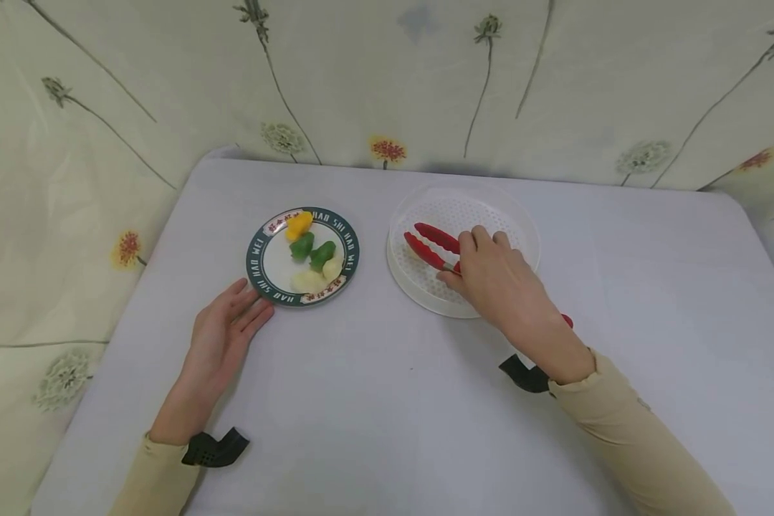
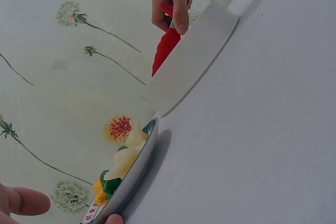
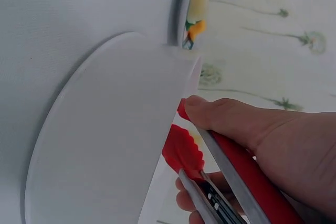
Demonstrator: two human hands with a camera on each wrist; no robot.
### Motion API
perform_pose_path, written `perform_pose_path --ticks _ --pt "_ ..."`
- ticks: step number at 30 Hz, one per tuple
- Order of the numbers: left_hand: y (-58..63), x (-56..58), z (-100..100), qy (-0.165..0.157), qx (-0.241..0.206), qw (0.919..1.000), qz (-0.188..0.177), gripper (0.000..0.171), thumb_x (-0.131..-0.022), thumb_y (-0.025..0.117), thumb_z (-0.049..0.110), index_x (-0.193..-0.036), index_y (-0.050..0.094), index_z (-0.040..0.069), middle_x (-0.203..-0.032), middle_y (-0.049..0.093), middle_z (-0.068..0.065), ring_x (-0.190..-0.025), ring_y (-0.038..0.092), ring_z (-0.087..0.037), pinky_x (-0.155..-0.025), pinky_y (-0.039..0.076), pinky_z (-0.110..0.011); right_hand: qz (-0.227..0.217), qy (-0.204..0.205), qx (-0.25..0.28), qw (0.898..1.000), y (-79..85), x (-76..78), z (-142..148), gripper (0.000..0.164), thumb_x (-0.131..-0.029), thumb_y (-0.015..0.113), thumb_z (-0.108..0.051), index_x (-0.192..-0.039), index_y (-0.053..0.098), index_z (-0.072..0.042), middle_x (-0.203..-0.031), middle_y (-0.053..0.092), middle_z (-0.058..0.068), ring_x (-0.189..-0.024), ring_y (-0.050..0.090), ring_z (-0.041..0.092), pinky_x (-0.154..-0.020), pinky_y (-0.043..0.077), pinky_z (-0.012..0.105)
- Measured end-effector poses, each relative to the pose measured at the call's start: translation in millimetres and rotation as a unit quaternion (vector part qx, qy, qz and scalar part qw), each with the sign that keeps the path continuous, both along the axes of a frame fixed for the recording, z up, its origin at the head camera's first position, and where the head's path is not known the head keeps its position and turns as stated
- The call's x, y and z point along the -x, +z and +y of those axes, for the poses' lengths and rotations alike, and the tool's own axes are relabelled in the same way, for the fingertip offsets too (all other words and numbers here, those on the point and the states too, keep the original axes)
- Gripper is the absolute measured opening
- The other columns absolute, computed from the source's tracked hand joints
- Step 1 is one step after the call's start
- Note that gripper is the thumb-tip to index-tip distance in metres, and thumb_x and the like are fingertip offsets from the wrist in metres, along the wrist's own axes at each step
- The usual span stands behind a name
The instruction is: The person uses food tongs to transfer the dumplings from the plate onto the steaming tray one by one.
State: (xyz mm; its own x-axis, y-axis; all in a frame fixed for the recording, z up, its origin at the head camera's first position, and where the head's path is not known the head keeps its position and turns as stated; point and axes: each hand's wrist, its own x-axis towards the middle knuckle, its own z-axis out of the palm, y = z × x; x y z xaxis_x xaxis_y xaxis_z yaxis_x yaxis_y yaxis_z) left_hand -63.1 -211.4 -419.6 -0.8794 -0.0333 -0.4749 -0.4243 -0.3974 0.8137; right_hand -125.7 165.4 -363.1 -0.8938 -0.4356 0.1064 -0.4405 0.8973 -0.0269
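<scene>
My right hand (image 1: 499,276) grips a pair of red-tipped metal tongs (image 1: 423,251), their tips spread apart over a round white basket (image 1: 396,276) with a perforated bottom. Whether anything lies under the tips, I cannot tell. At the left, my left hand (image 1: 222,333) has its fingers extended, fingertips touching the near left rim of a green-rimmed plate (image 1: 254,269). In the left wrist view a fingertip (image 2: 114,219) is at the plate's edge and the thumb (image 2: 29,201) is apart from it. On the plate lie a yellow piece (image 1: 299,226), green pieces (image 1: 322,255) and pale yellow pieces (image 1: 309,282).
A white cloth (image 1: 374,401) covers the table. Behind it hangs a flower-patterned curtain or sheet (image 1: 361,79), also reaching down the left side. Each wrist wears a black band mount (image 1: 214,448). The basket stands right of the plate, with a gap between them.
</scene>
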Motion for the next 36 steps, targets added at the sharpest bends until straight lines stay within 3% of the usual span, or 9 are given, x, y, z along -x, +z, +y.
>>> perform_pose_path --ticks 10,18,22,26,32,36 --pt "-0.5 -0.6 0.1 0.001 0.001 1.0000 0.001 0.064 -0.119 0.033 0.033 -0.175 0.008 0.016 -0.180 0.021 -0.013 -0.160 0.037 -0.023 -0.133 0.037 -0.031 -0.013 -0.004 -0.007 1.000 -3.7 3.3 2.8 0.052 -0.095 0.083 -0.035 -0.104 0.060 0.010 -0.087 0.057 0.018 -0.071 0.051 0.030 -0.056 0.056 0.037" --pt "0.1 -0.7 1.3 -0.002 0.006 1.0000 0.001 0.064 -0.119 0.032 0.032 -0.175 0.007 0.015 -0.180 0.019 -0.014 -0.160 0.037 -0.023 -0.133 0.038 -0.031 -0.026 -0.010 -0.007 1.000 -4.0 2.0 2.7 0.051 -0.094 0.084 -0.035 -0.103 0.060 0.009 -0.086 0.056 0.017 -0.071 0.050 0.029 -0.053 0.051 0.033" --pt "-0.9 -0.7 1.1 -0.007 0.012 0.9999 0.006 0.061 -0.118 0.033 0.027 -0.174 0.013 0.011 -0.178 0.024 -0.012 -0.156 0.041 -0.020 -0.131 0.040 -0.029 -0.030 -0.008 -0.006 1.000 -2.6 1.4 2.3 0.052 -0.094 0.084 -0.035 -0.104 0.060 0.010 -0.087 0.056 0.018 -0.071 0.049 0.029 -0.052 0.051 0.033" --pt "-3.0 -1.2 0.7 -0.006 0.014 0.9998 0.015 0.058 -0.117 0.034 0.022 -0.172 0.021 0.007 -0.175 0.029 -0.011 -0.152 0.045 -0.018 -0.129 0.043 -0.026 -0.024 -0.006 -0.012 1.000 0.9 1.8 0.6 0.052 -0.095 0.082 -0.036 -0.104 0.059 0.010 -0.087 0.055 0.018 -0.071 0.049 0.029 -0.051 0.049 0.033" --pt "-4.6 -1.6 -0.7 -0.007 0.007 0.9997 0.020 0.058 -0.117 0.034 0.021 -0.171 0.022 0.004 -0.177 0.029 -0.014 -0.156 0.042 -0.020 -0.130 0.041 -0.026 -0.002 -0.004 -0.014 1.000 9.7 0.7 -3.7 0.052 -0.097 0.080 -0.038 -0.100 0.057 0.009 -0.084 0.052 0.016 -0.069 0.046 0.029 -0.051 0.046 0.033" --pt "-4.0 -1.1 -1.3 -0.011 0.007 0.9997 0.018 0.058 -0.117 0.034 0.022 -0.171 0.022 0.005 -0.178 0.028 -0.013 -0.158 0.040 -0.021 -0.131 0.039 -0.028 0.001 -0.001 -0.018 1.000 17.3 -3.3 -10.0 0.056 -0.098 0.079 -0.040 -0.105 0.058 0.011 -0.087 0.053 0.016 -0.071 0.048 0.030 -0.052 0.050 0.036"
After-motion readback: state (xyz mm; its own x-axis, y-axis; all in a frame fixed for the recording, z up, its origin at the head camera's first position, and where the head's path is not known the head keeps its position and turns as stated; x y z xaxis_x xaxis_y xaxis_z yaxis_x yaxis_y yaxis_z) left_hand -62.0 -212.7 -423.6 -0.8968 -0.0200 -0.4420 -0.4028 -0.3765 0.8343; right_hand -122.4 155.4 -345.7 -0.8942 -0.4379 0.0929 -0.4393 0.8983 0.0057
